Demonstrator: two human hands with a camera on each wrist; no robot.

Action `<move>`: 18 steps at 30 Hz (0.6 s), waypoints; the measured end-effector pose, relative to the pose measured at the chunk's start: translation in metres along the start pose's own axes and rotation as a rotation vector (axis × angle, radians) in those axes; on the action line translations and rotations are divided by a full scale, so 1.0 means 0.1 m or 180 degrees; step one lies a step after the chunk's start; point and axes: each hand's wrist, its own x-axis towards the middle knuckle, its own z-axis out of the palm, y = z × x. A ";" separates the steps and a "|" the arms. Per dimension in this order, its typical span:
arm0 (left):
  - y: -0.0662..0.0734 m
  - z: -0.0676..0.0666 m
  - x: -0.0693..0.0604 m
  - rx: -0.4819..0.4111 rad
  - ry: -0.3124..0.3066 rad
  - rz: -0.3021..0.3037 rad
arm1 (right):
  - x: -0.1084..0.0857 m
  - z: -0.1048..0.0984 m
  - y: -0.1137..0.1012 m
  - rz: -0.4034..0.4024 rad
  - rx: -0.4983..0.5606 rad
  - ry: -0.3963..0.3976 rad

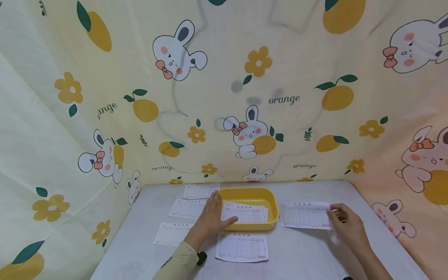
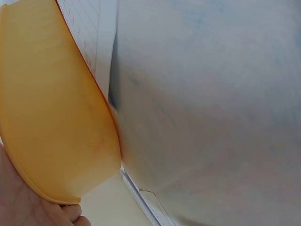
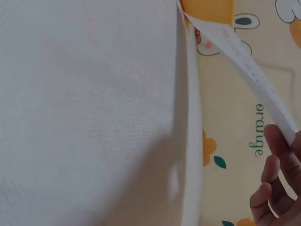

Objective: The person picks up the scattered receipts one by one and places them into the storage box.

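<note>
In the head view my right hand (image 1: 350, 227) pinches the right edge of a printed paper slip (image 1: 305, 216), just right of the yellow tray (image 1: 274, 212). The right wrist view shows the slip (image 3: 249, 66) slanting from the fingertips of my right hand (image 3: 280, 176) toward the tray (image 3: 209, 10). My left hand (image 1: 210, 219) lies along the tray's left rim, fingers straight and thumb over the front left part. In the left wrist view the left hand (image 2: 30, 202) touches the rim of the tray (image 2: 56, 103). Printed slips (image 1: 245, 214) lie inside the tray.
Left of the tray, several printed slips lie on the white table (image 1: 287, 252): one at the back (image 1: 201, 191), one in the middle (image 1: 185, 209), one nearer the front (image 1: 171, 233). Another slip (image 1: 241, 248) lies in front of the tray. A patterned cloth (image 1: 224, 89) hangs behind the table.
</note>
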 end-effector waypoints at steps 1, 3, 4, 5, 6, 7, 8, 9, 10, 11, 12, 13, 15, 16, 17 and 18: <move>0.00 0.00 0.00 0.0005 -0.0001 -0.0001 | 0.00 0.00 -0.01 -0.0025 0.0018 0.0054; -0.01 0.00 0.00 0.0018 -0.0005 0.0004 | 0.00 0.00 -0.02 -0.0082 0.0078 0.0168; -0.01 0.00 0.00 0.0019 0.0003 0.0013 | 0.00 0.00 -0.03 -0.0103 0.0116 0.0227; -0.01 0.00 0.00 0.0010 0.0014 0.0026 | 0.00 0.00 -0.03 -0.0121 0.0148 0.0280; -0.01 0.01 0.00 0.0021 0.0015 0.0032 | 0.00 0.01 -0.04 -0.0131 0.0188 0.0329; -0.02 0.01 0.00 0.0034 0.0014 0.0033 | 0.00 0.01 -0.05 -0.0135 0.0230 0.0373; -0.02 0.01 0.00 0.0044 0.0015 0.0035 | 0.00 0.01 -0.05 -0.0140 0.0275 0.0413; -0.02 0.01 0.00 0.0042 0.0018 0.0036 | 0.01 0.01 -0.06 -0.0140 0.0310 0.0451; -0.02 0.01 0.00 0.0032 0.0023 0.0039 | 0.01 0.01 -0.07 -0.0136 0.0342 0.0482; -0.02 0.01 0.00 0.0028 0.0030 0.0042 | 0.02 0.01 -0.07 -0.0140 0.0362 0.0514; -0.02 0.01 0.00 0.0026 0.0030 0.0042 | 0.02 0.01 -0.08 -0.0142 0.0394 0.0546; -0.02 0.01 0.00 0.0023 0.0032 0.0041 | 0.03 0.01 -0.09 -0.0150 0.0422 0.0579; -0.01 0.01 0.00 0.0023 0.0024 0.0036 | 0.04 0.01 -0.10 -0.0146 0.0469 0.0639; -0.01 0.01 0.00 0.0036 0.0017 0.0033 | 0.05 0.02 -0.10 -0.0138 0.0488 0.0662; -0.02 0.01 0.00 0.0040 0.0017 0.0034 | 0.05 0.02 -0.11 -0.0125 0.0502 0.0683; -0.02 0.01 0.00 0.0047 0.0008 0.0031 | 0.05 0.02 -0.12 -0.0105 0.0526 0.0698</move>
